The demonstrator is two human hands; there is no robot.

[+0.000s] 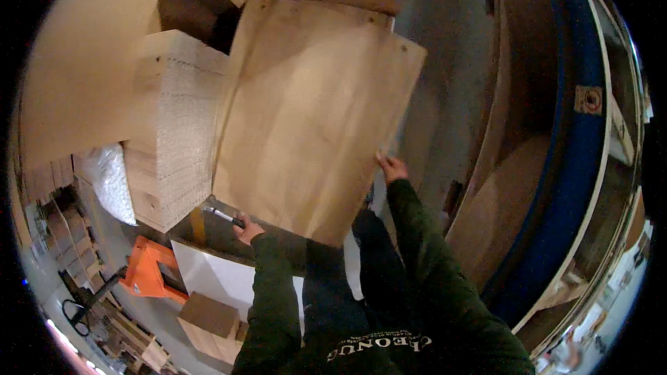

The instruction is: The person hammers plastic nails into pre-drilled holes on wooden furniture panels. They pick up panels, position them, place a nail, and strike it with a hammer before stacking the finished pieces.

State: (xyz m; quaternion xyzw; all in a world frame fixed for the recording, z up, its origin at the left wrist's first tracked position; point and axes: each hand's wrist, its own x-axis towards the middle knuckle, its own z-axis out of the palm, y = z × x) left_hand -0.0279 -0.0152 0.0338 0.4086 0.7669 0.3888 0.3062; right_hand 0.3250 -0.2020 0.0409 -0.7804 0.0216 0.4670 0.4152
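Note:
A large light-brown wooden panel (306,118), with small dark holes near its far corners, lies tilted in front of me. My right hand (393,167) pinches its right edge. Below the panel's near left corner, my left hand (247,230) is closed round the dark grip of a slim metal-shafted hand tool (226,217). The tool's far end sits near the bottom corner of a thick stack of boards (184,125), whose pale layered edges face the panel. What kind of tool it is cannot be made out.
Cardboard (83,76) rises at the far left, with a clear bag of white pieces (113,184) beside it. An orange pallet jack (151,267) and a wooden block (212,323) are at lower left. A blue-edged wooden rack (590,160) runs along the right.

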